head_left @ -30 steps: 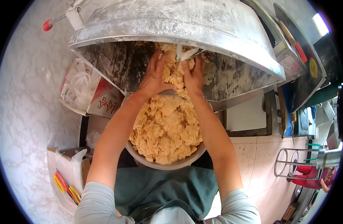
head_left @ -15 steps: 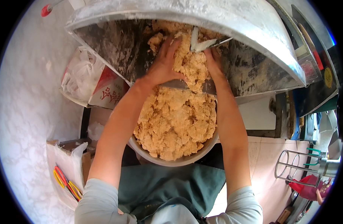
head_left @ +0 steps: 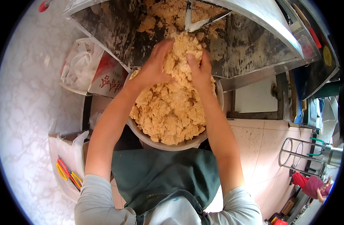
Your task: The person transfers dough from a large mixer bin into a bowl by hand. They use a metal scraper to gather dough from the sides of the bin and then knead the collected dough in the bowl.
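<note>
My left hand point(head_left: 156, 66) and my right hand point(head_left: 201, 71) clasp a large clump of crumbly tan dough point(head_left: 183, 50) from both sides. It sits over the near lip of a metal mixing trough point(head_left: 250, 48). Just below is a round basin point(head_left: 174, 147), heaped with the same lumpy dough point(head_left: 168, 116); the clump's near end meets this heap. Farther inside the trough lies more loose dough point(head_left: 168, 10), beneath an angled mixer blade point(head_left: 194, 26) crusted with flour. The fingertips of my left hand are partly hidden behind the clump.
Left of the trough, a red and white carton point(head_left: 108, 78) holds a clear plastic bag. Pliers point(head_left: 69, 174) with red and yellow handles lie in a box nearer me. At right are a metal wire rack point(head_left: 295, 153) and another person's dark red clothing point(head_left: 314, 187).
Both hands have drawn the dough clump toward me, from inside the trough to its lip above the basin. More of the trough's floor shows. The view has shifted slightly.
</note>
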Action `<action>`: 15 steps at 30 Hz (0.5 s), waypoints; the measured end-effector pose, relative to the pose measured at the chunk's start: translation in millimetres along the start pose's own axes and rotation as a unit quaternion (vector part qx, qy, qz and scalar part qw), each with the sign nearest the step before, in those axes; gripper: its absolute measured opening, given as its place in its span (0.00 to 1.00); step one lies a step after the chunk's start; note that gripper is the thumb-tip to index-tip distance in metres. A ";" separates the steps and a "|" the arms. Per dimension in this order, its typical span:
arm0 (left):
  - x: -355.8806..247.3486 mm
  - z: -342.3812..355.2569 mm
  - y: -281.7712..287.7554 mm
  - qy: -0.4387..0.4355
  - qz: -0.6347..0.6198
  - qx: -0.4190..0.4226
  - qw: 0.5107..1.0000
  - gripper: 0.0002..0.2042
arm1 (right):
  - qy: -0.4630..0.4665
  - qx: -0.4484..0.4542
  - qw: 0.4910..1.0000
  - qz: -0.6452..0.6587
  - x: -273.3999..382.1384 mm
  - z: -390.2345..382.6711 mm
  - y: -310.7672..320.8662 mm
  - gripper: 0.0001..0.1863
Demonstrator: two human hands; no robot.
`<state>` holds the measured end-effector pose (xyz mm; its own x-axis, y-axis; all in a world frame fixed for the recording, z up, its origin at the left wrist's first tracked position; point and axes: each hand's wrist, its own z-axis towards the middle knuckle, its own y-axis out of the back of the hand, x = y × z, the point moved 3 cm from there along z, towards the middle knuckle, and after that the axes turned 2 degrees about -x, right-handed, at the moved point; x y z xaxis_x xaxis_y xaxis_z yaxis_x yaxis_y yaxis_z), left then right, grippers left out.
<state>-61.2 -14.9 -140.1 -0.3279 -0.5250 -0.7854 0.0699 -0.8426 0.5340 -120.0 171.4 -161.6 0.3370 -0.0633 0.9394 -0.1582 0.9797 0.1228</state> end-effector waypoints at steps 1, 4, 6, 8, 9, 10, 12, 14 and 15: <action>-3.8 -9.3 -3.0 0.005 -0.001 -0.002 1.000 0.63 | 0.001 -0.002 1.000 -0.003 4.2 -10.8 1.2 0.37; -13.1 -41.1 -13.9 0.013 0.002 -0.012 1.000 0.62 | 0.056 -0.012 0.998 -0.029 8.5 -43.2 2.1 0.34; -21.4 -65.2 -20.4 0.010 0.009 -0.023 1.000 0.62 | 0.034 0.010 0.999 -0.001 13.9 -67.2 5.4 0.33; -30.1 -89.4 -28.2 0.022 0.028 -0.027 0.999 0.62 | -0.006 0.031 0.998 0.056 13.4 -87.0 6.9 0.32; -34.9 -103.2 -33.6 0.029 0.036 -0.028 0.999 0.62 | 0.014 0.039 0.998 0.040 12.6 -98.3 9.1 0.32; -38.4 -119.8 -36.5 0.052 0.037 -0.022 0.998 0.61 | 0.035 0.049 0.998 0.027 12.5 -108.2 9.6 0.32; -48.8 -145.1 -43.8 0.079 0.033 -0.015 0.996 0.61 | 0.031 0.062 0.998 -0.006 11.5 -136.2 14.2 0.32; -55.2 -162.4 -53.5 0.082 0.046 -0.016 0.995 0.62 | 0.000 0.097 0.995 -0.003 5.7 -156.7 19.0 0.32; -55.8 -170.5 -61.9 0.084 0.071 -0.012 0.994 0.63 | -0.016 0.115 0.993 -0.001 2.2 -165.8 21.0 0.33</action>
<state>113.4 46.1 -182.7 -0.1514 -0.6502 -0.7445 0.1275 -0.7598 0.6376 31.3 223.3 -210.0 0.3091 -0.0756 0.9480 -0.3660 0.9106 0.1919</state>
